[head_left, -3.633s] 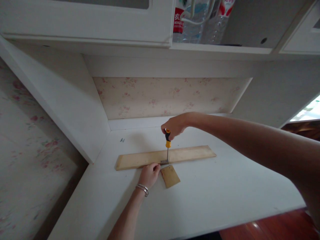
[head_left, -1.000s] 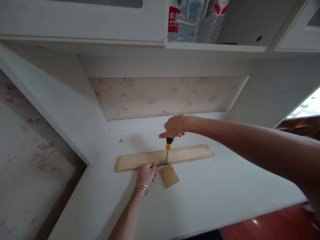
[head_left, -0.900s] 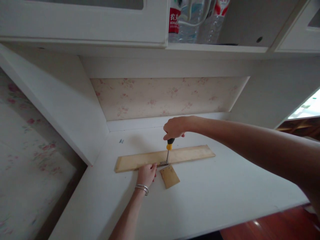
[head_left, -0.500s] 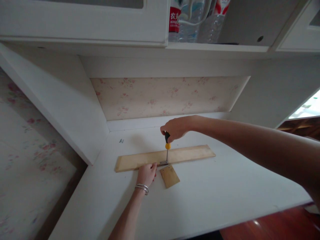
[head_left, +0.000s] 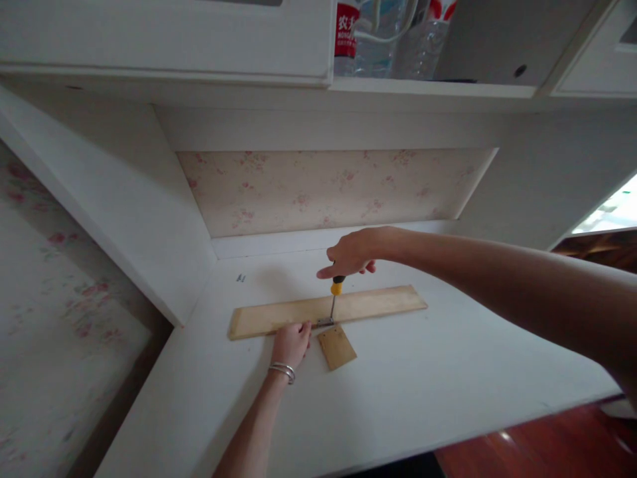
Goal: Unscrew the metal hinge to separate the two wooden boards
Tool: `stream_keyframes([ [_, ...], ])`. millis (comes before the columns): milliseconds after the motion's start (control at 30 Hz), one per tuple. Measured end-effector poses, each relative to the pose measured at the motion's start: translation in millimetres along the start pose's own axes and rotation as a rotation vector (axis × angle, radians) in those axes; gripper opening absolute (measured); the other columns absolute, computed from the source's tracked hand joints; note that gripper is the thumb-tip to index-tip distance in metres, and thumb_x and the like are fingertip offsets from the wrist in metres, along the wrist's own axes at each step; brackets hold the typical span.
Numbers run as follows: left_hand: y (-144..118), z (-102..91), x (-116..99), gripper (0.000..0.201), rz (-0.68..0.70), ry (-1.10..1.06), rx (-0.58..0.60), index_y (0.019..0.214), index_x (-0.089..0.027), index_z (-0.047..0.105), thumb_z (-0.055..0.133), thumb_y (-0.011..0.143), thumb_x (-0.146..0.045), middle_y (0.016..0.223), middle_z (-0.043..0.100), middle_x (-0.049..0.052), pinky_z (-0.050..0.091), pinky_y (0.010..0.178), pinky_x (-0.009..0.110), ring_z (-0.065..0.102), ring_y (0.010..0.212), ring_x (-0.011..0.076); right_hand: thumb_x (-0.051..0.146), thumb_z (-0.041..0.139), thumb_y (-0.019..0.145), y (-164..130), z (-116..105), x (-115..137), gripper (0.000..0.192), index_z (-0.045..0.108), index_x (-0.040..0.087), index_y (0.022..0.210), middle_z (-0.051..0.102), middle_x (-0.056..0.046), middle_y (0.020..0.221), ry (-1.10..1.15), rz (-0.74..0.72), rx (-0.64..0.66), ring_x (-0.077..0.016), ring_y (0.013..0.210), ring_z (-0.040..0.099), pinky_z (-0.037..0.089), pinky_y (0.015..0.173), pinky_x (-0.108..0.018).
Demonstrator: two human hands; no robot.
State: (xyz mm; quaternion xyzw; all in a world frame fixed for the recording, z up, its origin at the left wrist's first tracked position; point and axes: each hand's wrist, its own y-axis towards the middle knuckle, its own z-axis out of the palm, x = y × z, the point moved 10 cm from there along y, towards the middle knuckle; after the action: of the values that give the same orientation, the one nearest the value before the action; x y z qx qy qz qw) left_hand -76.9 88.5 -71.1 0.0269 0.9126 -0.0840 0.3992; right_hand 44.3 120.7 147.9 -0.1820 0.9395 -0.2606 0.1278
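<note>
- A few small dark bits (head_left: 241, 277) lie on the white desk (head_left: 423, 392), well to the left of both hands and near the back corner; they are too small to identify.
- A long wooden board (head_left: 378, 301) lies flat across the desk, running from left of the left hand to right of the right hand.
- The left hand (head_left: 291, 343), with bangles at the wrist, rests at the board's near edge, fingers curled and pressed down on the wood just left of a small metal hinge (head_left: 325, 322).
- The hinge sits at the board's near edge, between the left hand's fingertips and a small wooden piece (head_left: 337, 346) that lies on the desk just right of that hand, turned at an angle.
- A screwdriver (head_left: 335, 297) stands nearly upright with its tip down on the hinge; its yellow and black handle shows under the right hand.
- The right hand (head_left: 351, 253) sits on top of the handle, fingers partly spread, forefinger pointing left, the handle's end under the palm.
- Plastic bottles (head_left: 383, 36) stand on the shelf above and behind the right hand.
</note>
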Motion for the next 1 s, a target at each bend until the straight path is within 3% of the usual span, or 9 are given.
stream_keyframes([
  [67, 0, 0.4, 0, 0.057, 0.000, 0.009, 0.004, 0.069, -0.015, 0.062, 0.024, 0.085, -0.055, 0.056, 0.062, 0.003, 0.034, 0.043, 0.021, 0.052, 0.041, 0.0109, 0.059, 0.039, 0.080, 1, -2, 2, 0.058, 0.062, 0.009, 0.100, 0.063, -0.011, 0.069, -0.044, -0.025, -0.024, -0.0188, 0.056, 0.056, 0.039, 0.058, -0.034],
  [133, 0, -0.3, 0, 0.058, 0.008, 0.032, -0.004, 0.067, -0.015, 0.062, 0.024, 0.085, -0.054, 0.055, 0.061, 0.003, 0.034, 0.045, 0.022, 0.052, 0.042, 0.0108, 0.050, 0.049, 0.077, 1, -7, 13, 0.049, 0.058, 0.014, 0.109, 0.064, -0.010, 0.080, -0.067, -0.144, -0.102, -0.0184, 0.061, 0.058, 0.038, 0.059, -0.032],
  [200, 1, -2.6, -1, 0.057, 0.025, 0.064, -0.026, 0.062, -0.015, 0.061, 0.025, 0.085, -0.053, 0.054, 0.061, 0.003, 0.034, 0.049, 0.022, 0.053, 0.045, 0.0111, 0.048, 0.060, 0.069, 0, -11, 18, 0.061, 0.049, 0.019, 0.121, 0.064, -0.009, 0.094, -0.057, -0.201, -0.152, -0.0179, 0.065, 0.058, 0.038, 0.060, -0.030],
  [400, 1, -8.0, -6, 0.055, 0.064, 0.105, -0.070, 0.057, -0.017, 0.060, 0.028, 0.086, -0.050, 0.051, 0.060, 0.003, 0.032, 0.055, 0.023, 0.055, 0.052, 0.0127, 0.060, 0.038, 0.078, 3, -6, 8, 0.058, 0.064, 0.012, 0.098, 0.065, -0.013, 0.080, -0.078, -0.058, -0.123, -0.0219, 0.066, 0.059, 0.038, 0.060, -0.033],
  [533, 0, -9.4, -7, 0.054, 0.064, 0.111, -0.075, 0.057, -0.017, 0.061, 0.029, 0.086, -0.050, 0.051, 0.059, 0.003, 0.031, 0.054, 0.024, 0.054, 0.051, 0.0127, 0.053, 0.057, 0.068, -1, -18, 25, 0.059, 0.053, 0.020, 0.117, 0.064, -0.011, 0.096, -0.111, -0.233, -0.265, -0.0227, 0.078, 0.059, 0.037, 0.060, -0.030],
  [700, -1, -10.5, -6, 0.053, 0.045, 0.111, -0.082, 0.059, -0.017, 0.062, 0.030, 0.086, -0.048, 0.050, 0.059, 0.003, 0.030, 0.053, 0.023, 0.054, 0.049, 0.0119, 0.062, 0.034, 0.078, 5, -2, 6, 0.062, 0.064, 0.011, 0.092, 0.064, -0.011, 0.065, -0.039, -0.064, -0.085, -0.0190, 0.052, 0.057, 0.038, 0.055, -0.033],
  [800, 0, -9.4, -7, 0.054, 0.047, 0.125, -0.073, 0.057, -0.016, 0.061, 0.029, 0.086, -0.048, 0.049, 0.059, 0.003, 0.030, 0.051, 0.023, 0.053, 0.047, 0.0115, 0.051, 0.047, 0.076, 3, -5, 18, 0.048, 0.059, 0.015, 0.105, 0.065, -0.007, 0.070, -0.032, -0.205, -0.127, -0.0168, 0.053, 0.057, 0.038, 0.056, -0.030],
  [867, 0, -8.8, -6, 0.055, 0.047, 0.135, -0.067, 0.058, -0.016, 0.062, 0.028, 0.086, -0.048, 0.050, 0.059, 0.003, 0.030, 0.052, 0.023, 0.053, 0.049, 0.0118, 0.052, 0.058, 0.068, 2, -11, 22, 0.061, 0.050, 0.020, 0.119, 0.067, -0.006, 0.079, -0.023, -0.251, -0.193, -0.0161, 0.055, 0.058, 0.038, 0.057, -0.029],
  [1000, 0, -7.8, -5, 0.054, 0.031, 0.142, -0.052, 0.062, -0.016, 0.064, 0.028, 0.086, -0.049, 0.054, 0.061, 0.004, 0.031, 0.054, 0.024, 0.055, 0.052, 0.0129, 0.069, 0.040, 0.072, 6, -2, 6, 0.068, 0.061, 0.012, 0.102, 0.065, -0.011, 0.072, -0.017, -0.072, -0.109, -0.0175, 0.051, 0.057, 0.038, 0.055, -0.031],
])
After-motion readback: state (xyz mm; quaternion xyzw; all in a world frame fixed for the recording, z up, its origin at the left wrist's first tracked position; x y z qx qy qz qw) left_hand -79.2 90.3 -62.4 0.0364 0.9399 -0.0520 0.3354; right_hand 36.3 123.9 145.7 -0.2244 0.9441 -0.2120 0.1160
